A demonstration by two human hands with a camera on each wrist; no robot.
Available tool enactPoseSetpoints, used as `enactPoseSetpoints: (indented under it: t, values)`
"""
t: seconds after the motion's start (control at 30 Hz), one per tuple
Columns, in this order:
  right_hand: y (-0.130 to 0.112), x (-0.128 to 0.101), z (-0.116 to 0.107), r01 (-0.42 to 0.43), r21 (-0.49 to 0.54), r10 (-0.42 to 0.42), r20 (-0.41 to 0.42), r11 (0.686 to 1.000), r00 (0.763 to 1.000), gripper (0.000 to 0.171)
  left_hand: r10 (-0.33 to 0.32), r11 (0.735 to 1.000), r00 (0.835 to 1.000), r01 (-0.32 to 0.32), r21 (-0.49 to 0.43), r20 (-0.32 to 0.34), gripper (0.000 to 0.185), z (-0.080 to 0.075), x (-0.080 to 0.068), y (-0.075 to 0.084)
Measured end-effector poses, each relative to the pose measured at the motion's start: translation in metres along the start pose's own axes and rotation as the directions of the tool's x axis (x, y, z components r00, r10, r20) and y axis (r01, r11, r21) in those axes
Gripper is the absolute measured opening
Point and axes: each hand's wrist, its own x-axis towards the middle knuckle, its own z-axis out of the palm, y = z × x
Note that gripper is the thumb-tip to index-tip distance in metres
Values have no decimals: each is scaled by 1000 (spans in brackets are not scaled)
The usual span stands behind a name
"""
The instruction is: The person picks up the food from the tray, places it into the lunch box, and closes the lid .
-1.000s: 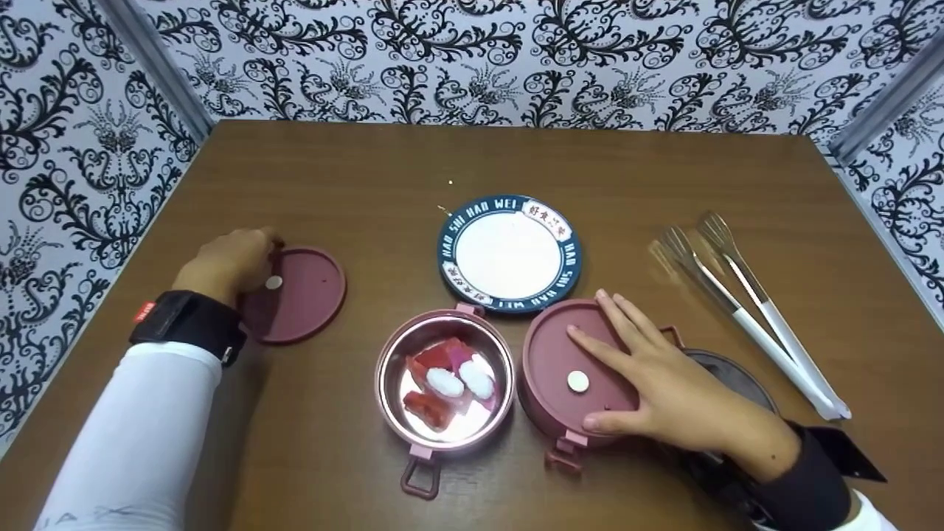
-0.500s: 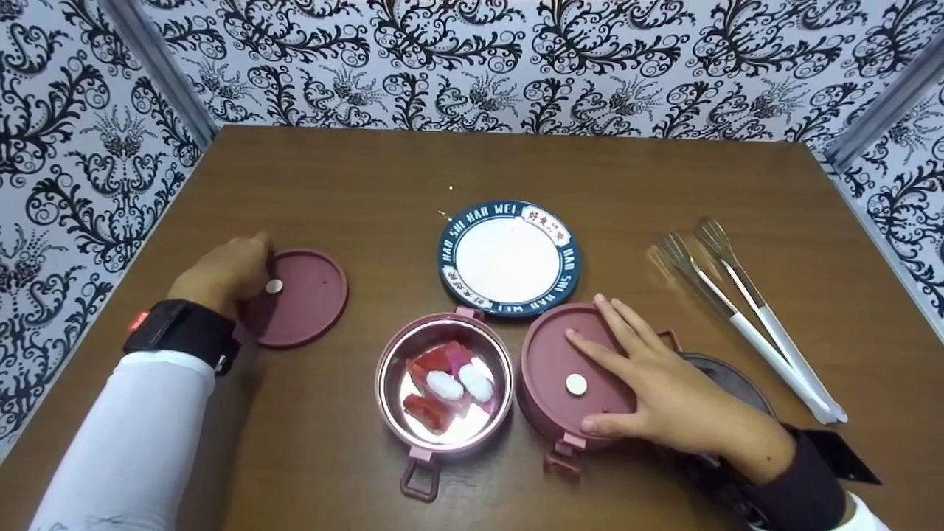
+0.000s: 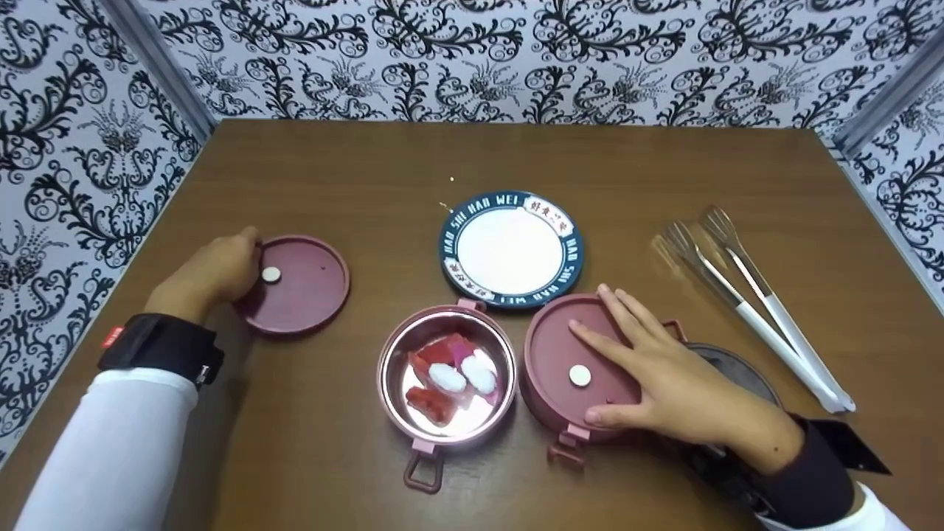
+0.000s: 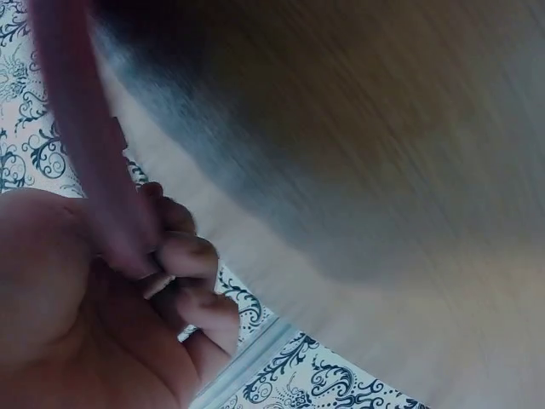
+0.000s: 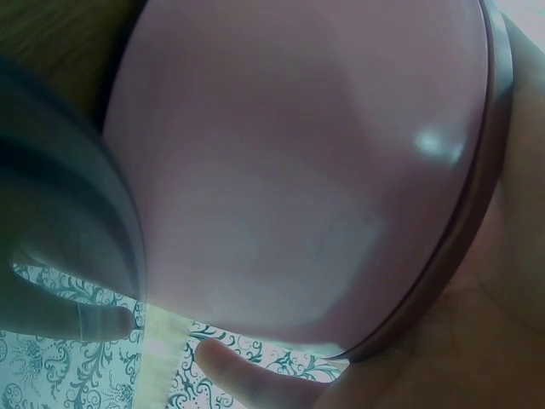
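Counter [image 3: 369, 184]: brown wood grain, patterned black-and-white walls on three sides. All items sit on it.

Closed container [image 3: 571, 369]: dark pink, lid on, white vent plug showing on top. Right hand [image 3: 664, 391] lies flat across the lid, fingers straight and spread, thumb along the near rim. Nothing is pinched; it presses down. The right wrist view shows the lid [image 5: 298, 170] filling the frame with the palm under its edge. A dark round thing behind the wrist is partly hidden; I cannot tell what it is.

Open container [image 3: 446, 383]: steel-lined, latch loop toward the viewer, just beside the closed one on its left. Inside: sushi pieces [image 3: 450, 380], red and white.

Loose lid [image 3: 299, 284]: flat on the counter at left, well apart from both containers. Left hand [image 3: 210, 273] is at its left rim, fingers curled round the edge. The left wrist view confirms fingertips [image 4: 183, 256] curled round the pink rim.

Plate [image 3: 510, 249]: white centre, dark blue lettered rim, behind the two containers.

Tongs [image 3: 745, 302]: at right, untouched.

Change over the last second: the left hand has drawn back from over the lid's plug to its outer edge, so more of the lid shows. Right hand unmoved. Judgement: the loose lid is set down, release pending.
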Motion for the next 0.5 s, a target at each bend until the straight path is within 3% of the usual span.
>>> enactPoseSetpoints:
  t: [0.27,0.5]
  values:
    - [-2,1,-3,4,-7,-4,16,1000,1000,93,1,989,998,-10,-145,-60,26,-5,-7,11]
    - [-1,1,-3,1,-17,-1,18,1000,1000,95,58,968,991,-85,-236,-119,28,-12,-17,44]
